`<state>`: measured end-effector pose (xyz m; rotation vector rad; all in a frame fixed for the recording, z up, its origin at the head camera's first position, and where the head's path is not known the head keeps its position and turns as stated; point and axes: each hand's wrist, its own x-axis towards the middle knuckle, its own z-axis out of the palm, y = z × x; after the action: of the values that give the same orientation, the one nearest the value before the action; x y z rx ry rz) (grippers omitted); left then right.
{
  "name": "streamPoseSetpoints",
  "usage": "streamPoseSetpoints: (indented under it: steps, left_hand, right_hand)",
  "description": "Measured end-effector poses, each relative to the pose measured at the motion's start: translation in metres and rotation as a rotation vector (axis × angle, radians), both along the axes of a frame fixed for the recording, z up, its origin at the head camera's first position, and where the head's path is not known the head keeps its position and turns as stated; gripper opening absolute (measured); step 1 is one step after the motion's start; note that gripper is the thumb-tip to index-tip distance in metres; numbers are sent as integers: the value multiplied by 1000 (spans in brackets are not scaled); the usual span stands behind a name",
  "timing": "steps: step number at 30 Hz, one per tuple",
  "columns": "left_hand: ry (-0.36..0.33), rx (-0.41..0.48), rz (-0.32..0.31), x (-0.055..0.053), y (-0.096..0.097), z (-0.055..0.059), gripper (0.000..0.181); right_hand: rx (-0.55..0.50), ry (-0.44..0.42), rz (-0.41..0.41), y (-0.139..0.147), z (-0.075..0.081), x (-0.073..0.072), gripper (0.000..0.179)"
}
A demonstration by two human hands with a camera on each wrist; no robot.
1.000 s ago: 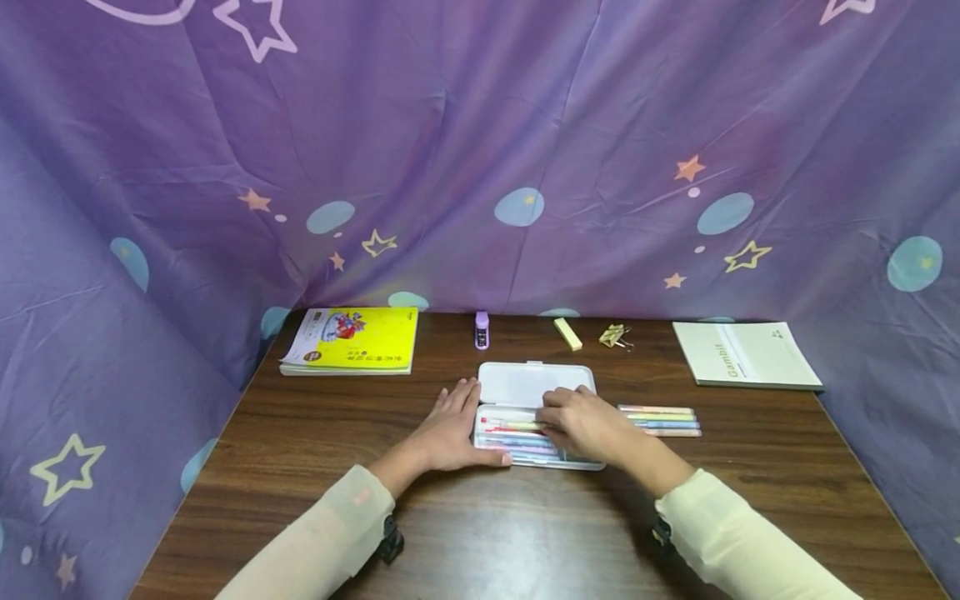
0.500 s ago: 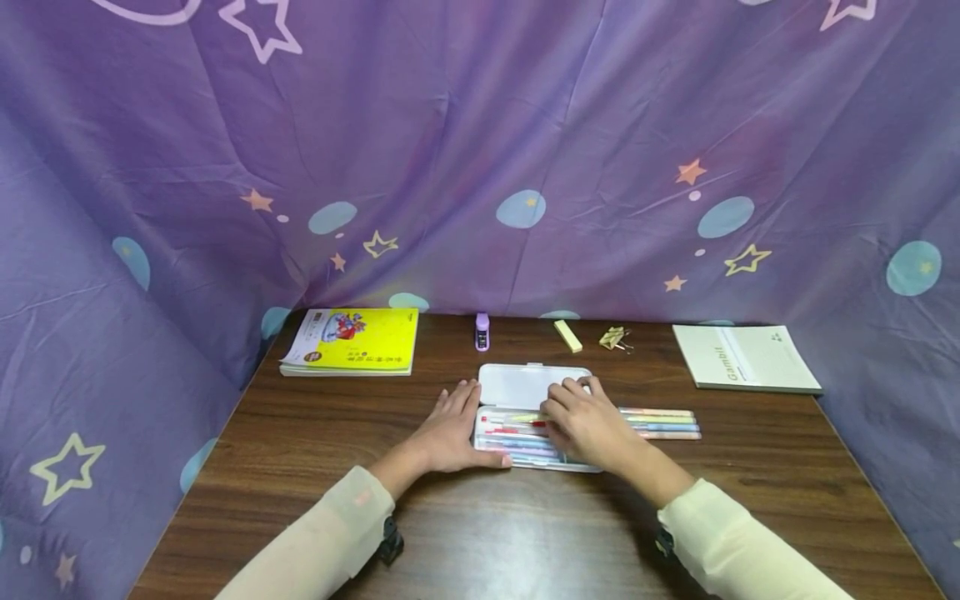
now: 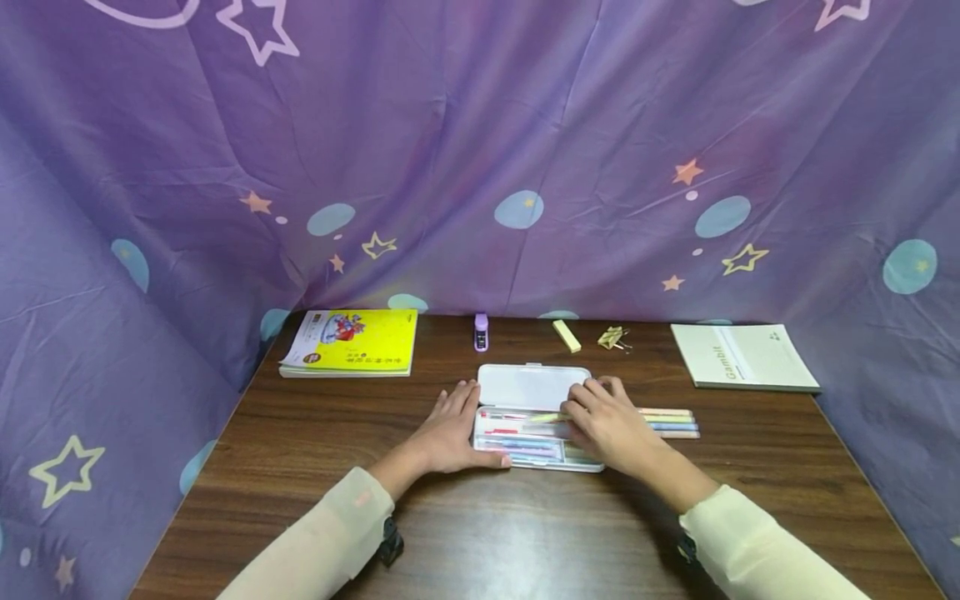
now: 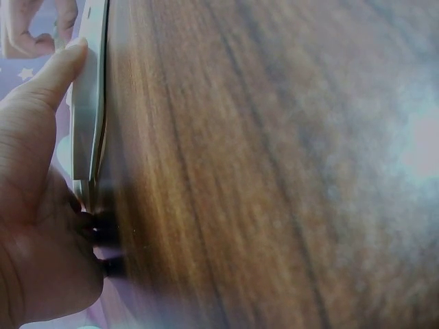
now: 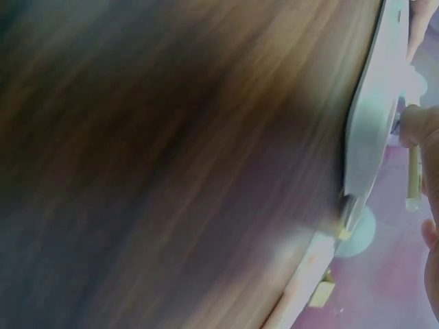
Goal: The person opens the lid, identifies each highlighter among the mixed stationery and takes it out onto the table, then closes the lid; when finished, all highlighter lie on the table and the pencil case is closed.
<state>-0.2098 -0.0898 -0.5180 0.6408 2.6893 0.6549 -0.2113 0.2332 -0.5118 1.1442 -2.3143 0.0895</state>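
A white pencil case (image 3: pixel 534 386) lies with its lid folded back, and several pens (image 3: pixel 517 450) rest inside. My left hand (image 3: pixel 450 429) sits at its left end, fingers straight by the lid and thumb (image 4: pixel 65 65) along the front edge. Over the right half of the case, my right hand (image 3: pixel 611 425) pinches a slim yellow pen (image 3: pixel 550 417). The right wrist view catches this yellow pen (image 5: pixel 413 179) between thumb and fingers, above the rim. The right hand hides part of the case's right end.
Right of the case lies a row of pens (image 3: pixel 671 423). Along the back stand a purple stapler (image 3: pixel 482 332), a pale yellow block (image 3: pixel 567 336) and gold binder clips (image 3: pixel 612 337). Yellow-covered books (image 3: pixel 367 342) lie back left, a pale notebook (image 3: pixel 744 357) back right. A purple curtain (image 3: pixel 480 167) surrounds the table.
My right hand has moved rightward over the case, drawing the yellow pen along with it, so more of the case's inside shows. The left hand has stayed in place.
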Motion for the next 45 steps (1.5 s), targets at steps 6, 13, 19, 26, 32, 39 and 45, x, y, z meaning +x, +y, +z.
streamPoseSetpoints:
  steps: [6,13,19,26,32,39,45]
  left_hand:
    - [6,-3,-1,-1,0,0,140]
    - [2,-11,-2,-1,0,0,140]
    - [4,-9,1,0,0,0,140]
    - [0,0,-1,0,0,0,140]
    - [3,5,-6,0,0,0,139]
    - [1,5,-4,0,0,-1,139]
    - [4,-3,-1,-1,0,-2,140]
  right_hand:
    - [-9,-9,-38,21,-2,4,28]
    - [-24,-8,-63,49,-6,11,24]
    - [-27,12,-75,72,-8,17,29]
    - [-2,-6,-131,97,-10,28,31]
    - [-1,22,-147,113,-11,35,23]
    - [-7,50,-140,128,-17,44,42]
    - [-4,52,-133,134,-21,46,47]
